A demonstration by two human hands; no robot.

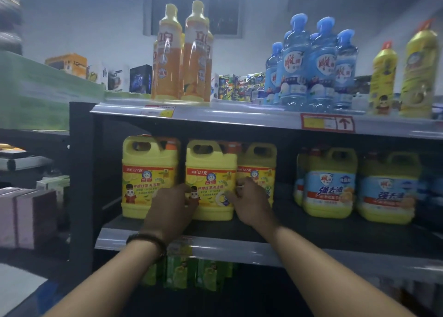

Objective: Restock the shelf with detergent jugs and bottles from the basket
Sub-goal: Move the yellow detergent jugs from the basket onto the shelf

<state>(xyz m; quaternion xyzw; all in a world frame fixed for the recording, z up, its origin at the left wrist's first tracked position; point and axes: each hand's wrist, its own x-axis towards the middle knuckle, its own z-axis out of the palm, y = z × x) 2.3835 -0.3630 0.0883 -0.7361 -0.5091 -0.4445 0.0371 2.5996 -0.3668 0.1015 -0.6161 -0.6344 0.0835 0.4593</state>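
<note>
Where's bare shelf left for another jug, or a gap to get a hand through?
Middle shelf: bare stretch between the yellow jugs and the blue-label jugs, plus the front strip. Top shelf: gap between the orange bottles and the blue bottles. Crowded: the yellow jugs, where left hand and right hand grip the middle yellow jug.
</note>
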